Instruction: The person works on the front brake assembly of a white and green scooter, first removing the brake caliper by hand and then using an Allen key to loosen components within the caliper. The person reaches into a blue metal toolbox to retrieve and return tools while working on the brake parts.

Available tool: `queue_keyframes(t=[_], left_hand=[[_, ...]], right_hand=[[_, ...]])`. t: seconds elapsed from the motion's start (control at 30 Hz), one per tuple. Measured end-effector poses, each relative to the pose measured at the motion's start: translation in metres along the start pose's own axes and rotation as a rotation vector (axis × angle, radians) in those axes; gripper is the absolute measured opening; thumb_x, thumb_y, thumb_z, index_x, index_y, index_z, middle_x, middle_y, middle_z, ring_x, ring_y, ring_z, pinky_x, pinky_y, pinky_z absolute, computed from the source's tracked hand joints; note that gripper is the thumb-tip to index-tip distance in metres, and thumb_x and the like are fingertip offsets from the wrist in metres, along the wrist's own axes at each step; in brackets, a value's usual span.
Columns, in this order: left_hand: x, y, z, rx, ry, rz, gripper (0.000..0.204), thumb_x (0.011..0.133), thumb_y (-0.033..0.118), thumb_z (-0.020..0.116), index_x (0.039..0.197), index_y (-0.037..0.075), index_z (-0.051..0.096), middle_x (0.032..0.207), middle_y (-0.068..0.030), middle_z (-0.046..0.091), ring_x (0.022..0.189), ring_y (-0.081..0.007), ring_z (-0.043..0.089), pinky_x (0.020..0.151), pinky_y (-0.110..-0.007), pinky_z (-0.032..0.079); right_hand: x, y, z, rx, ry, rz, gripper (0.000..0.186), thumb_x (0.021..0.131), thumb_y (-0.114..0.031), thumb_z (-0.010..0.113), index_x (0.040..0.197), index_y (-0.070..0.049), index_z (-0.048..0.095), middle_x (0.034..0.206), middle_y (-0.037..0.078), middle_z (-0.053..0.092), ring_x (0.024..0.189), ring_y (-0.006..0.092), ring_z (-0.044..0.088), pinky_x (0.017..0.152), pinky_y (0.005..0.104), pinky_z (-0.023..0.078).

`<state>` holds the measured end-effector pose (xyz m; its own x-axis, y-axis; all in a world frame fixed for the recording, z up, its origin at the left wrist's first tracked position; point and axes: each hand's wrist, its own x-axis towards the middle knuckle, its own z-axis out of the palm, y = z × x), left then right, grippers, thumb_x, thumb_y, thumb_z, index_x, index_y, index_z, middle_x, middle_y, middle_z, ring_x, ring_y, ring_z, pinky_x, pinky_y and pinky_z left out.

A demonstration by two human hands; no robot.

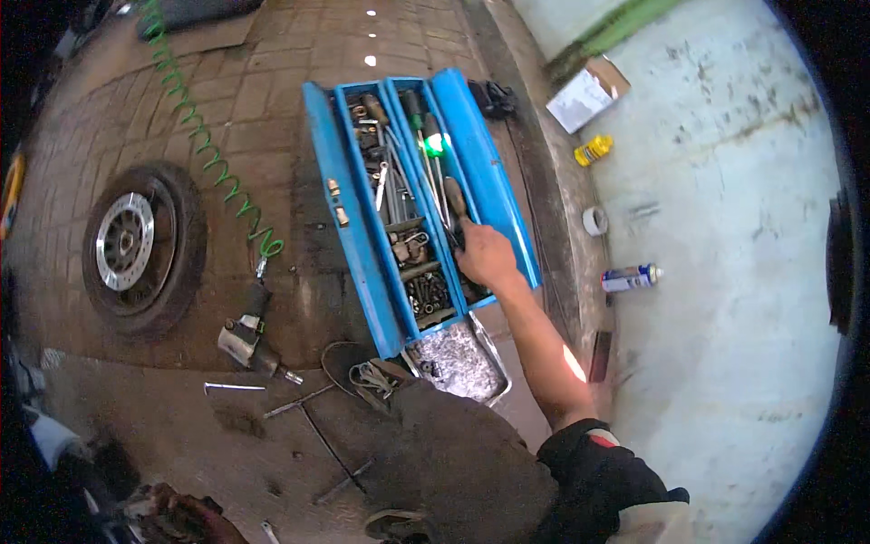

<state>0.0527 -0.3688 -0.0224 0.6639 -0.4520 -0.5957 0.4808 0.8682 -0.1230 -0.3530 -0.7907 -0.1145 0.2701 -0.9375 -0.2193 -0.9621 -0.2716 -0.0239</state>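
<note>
My right hand reaches down into the right tray of an open blue metal toolbox. Its fingers are curled among the tools, and what they grip is hidden. A brown-handled tool, perhaps a screwdriver, lies against the fingertips. Long screwdrivers with dark handles lie farther up that tray. The left tray holds spanners, sockets and, in its near compartments, small bolts. A dark brown shape at the lower left may be my left hand; its fingers cannot be made out.
A wheel with tyre lies at left. An air impact wrench on a green coiled hose rests near a T-handle wrench. A shallow metal tray touches the toolbox's near end. Along the right wall stand a yellow bottle and a spray can.
</note>
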Motion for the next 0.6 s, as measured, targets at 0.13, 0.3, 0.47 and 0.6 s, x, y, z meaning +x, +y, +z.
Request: queue_keyframes(t=[0.13,0.3,0.47,0.6], left_hand=[[0.009,0.025,-0.016,0.231,-0.29,-0.137,0.071,0.08,0.062,0.071,0.124,0.007,0.062,0.124,-0.0164,0.063,0.111,-0.0339,0.059,0.097,-0.052,0.047],[0.034,0.095,-0.058,0.349,-0.558,-0.33,0.073,0.086,0.057,0.068,0.138,0.008,0.053,0.135,-0.0161,0.056,0.122,-0.0339,0.052,0.107,-0.053,0.037],[0.032,0.084,-0.054,0.639,-0.739,-0.134,0.074,0.09,0.053,0.065,0.146,0.008,0.045,0.151,-0.0156,0.042,0.136,-0.0348,0.04,0.117,-0.049,0.029],[0.032,0.076,-0.048,0.685,-0.791,-0.035,0.07,0.092,0.055,0.061,0.148,0.015,0.045,0.155,-0.0091,0.041,0.141,-0.0334,0.037,0.122,-0.047,0.024]], right_hand=[[-0.013,0.005,0.009,0.118,0.273,-0.042,0.043,0.078,-0.015,0.065,0.118,0.0,0.061,0.099,0.022,0.07,0.092,0.0413,0.067,0.081,0.0522,0.054],[0.02,0.011,0.001,0.049,0.358,-0.06,0.05,0.077,-0.016,0.069,0.125,-0.003,0.061,0.12,0.023,0.061,0.107,0.0396,0.06,0.088,0.0496,0.052],[0.072,0.0,0.005,-0.266,0.387,-0.168,0.045,0.078,-0.016,0.067,0.12,-0.002,0.061,0.135,0.021,0.048,0.125,0.0392,0.046,0.1,0.0542,0.043],[0.085,-0.006,0.005,-0.269,0.268,-0.015,0.05,0.078,-0.018,0.066,0.123,-0.001,0.056,0.131,0.02,0.049,0.127,0.0393,0.044,0.101,0.0573,0.04]])
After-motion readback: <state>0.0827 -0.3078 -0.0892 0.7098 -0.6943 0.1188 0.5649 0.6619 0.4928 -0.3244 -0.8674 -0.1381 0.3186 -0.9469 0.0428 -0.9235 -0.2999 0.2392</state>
